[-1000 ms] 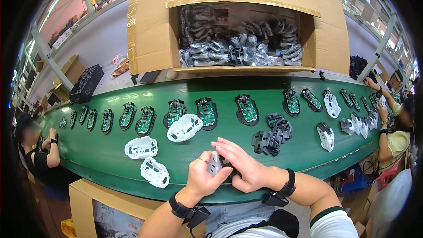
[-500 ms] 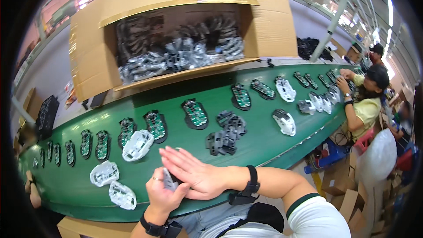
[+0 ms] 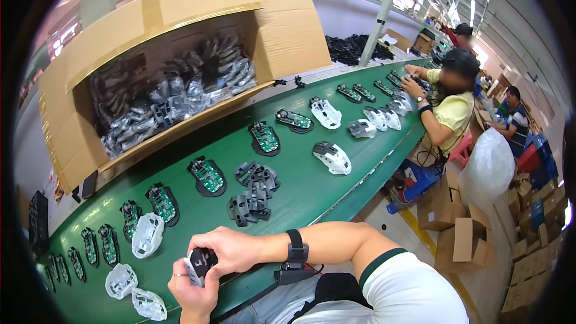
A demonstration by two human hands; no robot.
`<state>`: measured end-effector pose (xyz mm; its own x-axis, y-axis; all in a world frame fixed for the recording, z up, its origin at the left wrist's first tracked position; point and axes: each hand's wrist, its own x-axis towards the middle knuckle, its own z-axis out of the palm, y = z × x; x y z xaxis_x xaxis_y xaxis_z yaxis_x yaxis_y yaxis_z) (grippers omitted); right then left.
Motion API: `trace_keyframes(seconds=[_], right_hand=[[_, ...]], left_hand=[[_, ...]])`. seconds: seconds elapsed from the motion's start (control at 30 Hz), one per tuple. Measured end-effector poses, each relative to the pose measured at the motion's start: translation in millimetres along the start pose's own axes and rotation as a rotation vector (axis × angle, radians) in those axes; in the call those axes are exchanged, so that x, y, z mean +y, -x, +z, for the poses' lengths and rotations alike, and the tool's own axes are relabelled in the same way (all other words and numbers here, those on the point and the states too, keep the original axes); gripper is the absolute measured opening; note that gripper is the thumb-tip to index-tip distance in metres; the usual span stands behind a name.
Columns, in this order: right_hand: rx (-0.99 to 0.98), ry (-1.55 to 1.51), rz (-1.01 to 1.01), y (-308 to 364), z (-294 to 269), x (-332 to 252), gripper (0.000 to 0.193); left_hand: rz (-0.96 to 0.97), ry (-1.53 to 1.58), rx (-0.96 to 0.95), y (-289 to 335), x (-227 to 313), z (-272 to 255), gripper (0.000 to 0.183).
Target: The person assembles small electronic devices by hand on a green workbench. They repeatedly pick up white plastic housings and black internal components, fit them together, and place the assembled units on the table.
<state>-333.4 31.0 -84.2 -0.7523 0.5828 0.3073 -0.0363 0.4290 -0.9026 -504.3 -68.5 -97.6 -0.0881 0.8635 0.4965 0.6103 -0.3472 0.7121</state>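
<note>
Close to the belt's near edge, my left hand (image 3: pixel 197 293) grips a small mouse shell (image 3: pixel 193 271) with a white side, its fingers wrapped round it. My right hand (image 3: pixel 235 248) closes on the same piece from above, at its black part (image 3: pixel 204 258). How far the two parts fit together is hidden by my fingers. Nearest on the left lies a white mouse top shell (image 3: pixel 147 236), with two more white shells (image 3: pixel 122 281) nearer to me. A pile of dark grey plastic parts (image 3: pixel 255 192) lies beyond my right hand.
Mouse bases with green circuit boards (image 3: pixel 207 176) line the green conveyor belt (image 3: pixel 288 180). A large cardboard box (image 3: pixel 288 24) full of bagged parts stands behind it. Farther right lies a white-and-grey mouse shell (image 3: pixel 333 158); a co-worker in yellow (image 3: pixel 447 108) sits beyond.
The view has swung right, shifting the scene leftward. My right hand, flat across the held piece before, now curls its fingers round it, showing the black part.
</note>
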Motion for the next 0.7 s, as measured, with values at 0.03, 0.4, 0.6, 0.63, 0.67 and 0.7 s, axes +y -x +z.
trace_keyframes(seconds=[0.03,0.4,0.6,0.63,0.67,0.7], right_hand=[[0.019,0.022,0.003,2.3,1.5,-0.4,0.06],[-0.111,0.085,-0.111,-2.2,3.1,-7.0,0.067],[-0.037,0.091,0.055,5.0,6.7,-11.6,0.057],[-0.009,0.102,0.05,5.2,8.2,-5.1,0.055],[-0.016,0.113,0.049,4.3,8.7,-6.3,0.054],[-0.021,0.124,0.048,3.5,9.2,-8.8,0.053]], left_hand=[[-0.006,0.005,-0.007,0.3,0.0,0.2,0.05],[-0.088,0.331,-0.157,-2.3,-36.3,-22.5,0.056],[0.018,0.105,-0.085,-3.5,-11.0,-12.4,0.058],[0.009,0.096,-0.076,-3.0,-9.9,-10.0,0.056],[0.002,0.078,-0.069,-3.2,-9.3,-10.9,0.054],[0.004,0.066,-0.082,-2.8,-11.1,-13.0,0.053]])
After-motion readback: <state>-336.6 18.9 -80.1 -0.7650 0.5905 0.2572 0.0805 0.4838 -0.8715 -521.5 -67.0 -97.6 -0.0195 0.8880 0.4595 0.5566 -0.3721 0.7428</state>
